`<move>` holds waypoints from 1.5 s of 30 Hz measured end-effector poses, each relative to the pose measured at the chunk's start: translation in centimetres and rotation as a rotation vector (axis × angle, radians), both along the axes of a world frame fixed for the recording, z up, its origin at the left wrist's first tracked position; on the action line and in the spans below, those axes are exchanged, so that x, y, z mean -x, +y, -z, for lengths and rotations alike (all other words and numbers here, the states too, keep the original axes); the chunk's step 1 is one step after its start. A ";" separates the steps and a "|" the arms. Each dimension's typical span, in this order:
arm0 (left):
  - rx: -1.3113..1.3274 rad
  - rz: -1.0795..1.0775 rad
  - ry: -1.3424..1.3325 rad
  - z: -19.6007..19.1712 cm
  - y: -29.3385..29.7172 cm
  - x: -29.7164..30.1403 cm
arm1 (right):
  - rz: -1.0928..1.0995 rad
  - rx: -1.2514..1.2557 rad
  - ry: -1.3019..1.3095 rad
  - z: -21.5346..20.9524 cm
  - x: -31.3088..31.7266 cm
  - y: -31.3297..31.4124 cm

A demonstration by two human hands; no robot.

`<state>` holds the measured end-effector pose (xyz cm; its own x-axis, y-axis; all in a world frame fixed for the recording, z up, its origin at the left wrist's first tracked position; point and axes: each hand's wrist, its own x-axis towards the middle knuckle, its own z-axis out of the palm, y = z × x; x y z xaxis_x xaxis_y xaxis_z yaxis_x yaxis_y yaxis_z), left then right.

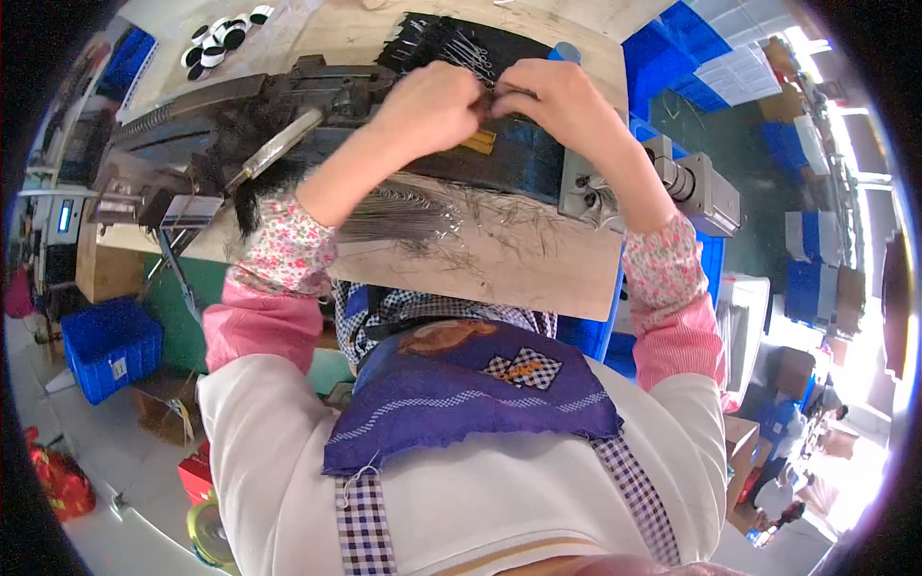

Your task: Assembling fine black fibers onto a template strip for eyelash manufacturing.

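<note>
Over the dark metal machine bed (519,158), my left hand (437,104) and my right hand (545,91) almost meet. Fingers of both are closed in a pinch around something small and dark, mostly hidden by the fingertips. Just beyond them, several thin wire pieces with looped ends (471,53) lie on a black mat (507,46), beside a clump of black bristles (432,43). A yellow block (477,142) sits on the machine bed below my hands. Nearer to me, a bundle of thin metal wires (394,213) lies on the wooden tabletop (538,274).
A grey motor-like unit (711,197) stands at the table's right end. A metal lever (279,146) slants up on the left. Several white and black round pieces (230,38) lie far left, and a blue cup (565,52) stands far right. Blue crates (112,350) stand around.
</note>
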<state>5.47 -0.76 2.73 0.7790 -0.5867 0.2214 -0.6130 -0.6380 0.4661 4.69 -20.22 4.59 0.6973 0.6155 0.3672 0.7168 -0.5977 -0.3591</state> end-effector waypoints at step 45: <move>1.327 -1.011 0.554 9.2 20.2 7.6 | 0.614 0.180 0.090 11.7 0.7 3.3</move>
